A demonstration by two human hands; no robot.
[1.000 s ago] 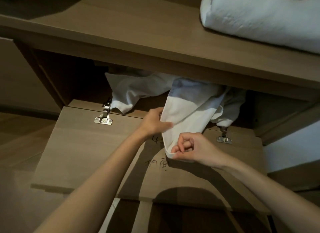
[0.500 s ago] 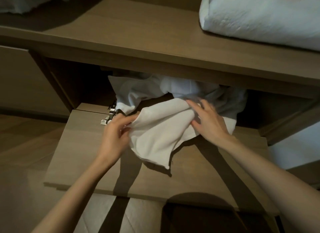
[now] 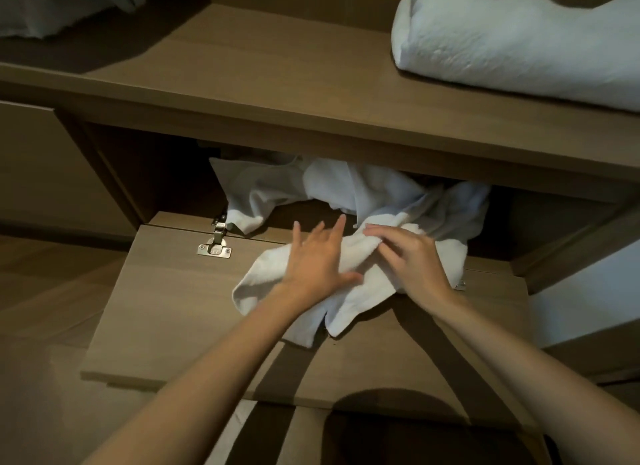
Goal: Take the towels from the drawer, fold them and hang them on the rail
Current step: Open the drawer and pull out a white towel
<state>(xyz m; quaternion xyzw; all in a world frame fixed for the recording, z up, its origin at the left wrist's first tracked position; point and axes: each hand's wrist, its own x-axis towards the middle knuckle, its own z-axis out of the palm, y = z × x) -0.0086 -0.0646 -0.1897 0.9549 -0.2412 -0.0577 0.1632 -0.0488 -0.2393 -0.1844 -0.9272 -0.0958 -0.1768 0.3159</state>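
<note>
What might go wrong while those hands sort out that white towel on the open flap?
The towel hangs partly over the flap door's front edge, so it may slip to the floor. It lies against the crumpled cloths in the compartment; pulling could drag them out. The left hand lies flat and open, the right hand barely pinching, a weak hold.

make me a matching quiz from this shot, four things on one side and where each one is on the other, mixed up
Things
1. left hand
2. small white towel
3. rolled white bedding
4. metal hinge

Places
A. on the upper shelf, at the right
B. lying crumpled on the folded-down door panel
C. at the back edge of the door panel, left of the towel
D. spread flat on the towel, fingers open

Pairs: 1-D, 2-B, 3-A, 4-C
</note>
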